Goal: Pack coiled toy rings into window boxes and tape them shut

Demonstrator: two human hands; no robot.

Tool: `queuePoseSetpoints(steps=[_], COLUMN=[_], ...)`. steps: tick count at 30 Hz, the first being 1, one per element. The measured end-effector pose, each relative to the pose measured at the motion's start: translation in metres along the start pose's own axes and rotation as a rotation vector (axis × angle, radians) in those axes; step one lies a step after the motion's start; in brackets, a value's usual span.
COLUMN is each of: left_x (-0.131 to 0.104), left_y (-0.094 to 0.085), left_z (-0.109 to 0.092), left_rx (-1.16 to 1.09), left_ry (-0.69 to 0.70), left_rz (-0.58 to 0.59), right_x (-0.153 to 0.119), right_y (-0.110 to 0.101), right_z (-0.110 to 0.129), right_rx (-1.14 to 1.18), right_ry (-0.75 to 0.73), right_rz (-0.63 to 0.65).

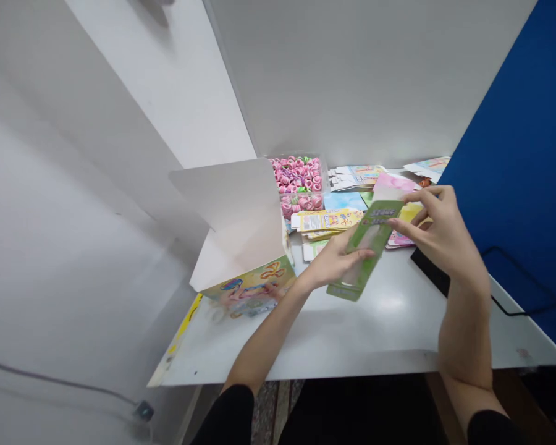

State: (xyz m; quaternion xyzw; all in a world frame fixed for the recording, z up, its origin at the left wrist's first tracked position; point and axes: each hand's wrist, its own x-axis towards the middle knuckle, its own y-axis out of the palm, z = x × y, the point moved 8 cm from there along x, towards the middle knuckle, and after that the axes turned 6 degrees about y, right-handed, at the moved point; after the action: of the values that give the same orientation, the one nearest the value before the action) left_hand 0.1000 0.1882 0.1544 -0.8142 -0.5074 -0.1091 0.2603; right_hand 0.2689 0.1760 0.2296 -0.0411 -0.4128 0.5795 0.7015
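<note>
A flat green card package (366, 250) with a pale window is held tilted above the white table (375, 334). My left hand (336, 259) grips its lower left side, the thumb lying across the front. At its top right corner, my right hand (429, 225) pinches the edge between thumb and fingers. Just behind the package's top is a pink card (393, 183). Yellow printed cartons (331, 220) lie stacked beyond my left hand. An open box (254, 284) with a colourful printed side and raised white flaps stands left of my left forearm.
Clear containers of pink, purple and green rings (299, 175) stand at the back. Folded printed cartons (359, 176) lie beside them. A black flat object (430, 272) is at the right, near a blue partition (528, 185). White walls border the table's left and back.
</note>
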Motion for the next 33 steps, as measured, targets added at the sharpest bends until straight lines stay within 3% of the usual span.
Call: queuePoseSetpoints(steps=[3,6,13,18,25,33], left_x=[-0.001,-0.001,-0.004,-0.006,-0.005,-0.004], left_y=[0.003,0.005,0.0,-0.006,-0.002,-0.004], left_z=[0.0,0.0,-0.009,-0.022,-0.02,-0.017], left_rx=[-0.209,-0.216,-0.112,-0.067,-0.187,-0.196], left_ry=[-0.063,-0.087,-0.034,0.111,0.121,0.135], left_rz=[0.012,0.024,-0.05,-0.185,-0.093,-0.218], right_x=[0.009,0.007,0.011,0.015,0.02,0.018], right_y=[0.008,0.026,0.027,0.026,0.032,0.045], right_z=[-0.022,-0.026,-0.021,-0.021,-0.032,-0.033], right_rx=[0.235,0.46,0.583,0.63,0.716,0.783], right_ry=[0.054,0.078,0.122,0.053,0.067,0.191], right_rz=[0.263,0.532,0.348,0.375,0.368,0.395])
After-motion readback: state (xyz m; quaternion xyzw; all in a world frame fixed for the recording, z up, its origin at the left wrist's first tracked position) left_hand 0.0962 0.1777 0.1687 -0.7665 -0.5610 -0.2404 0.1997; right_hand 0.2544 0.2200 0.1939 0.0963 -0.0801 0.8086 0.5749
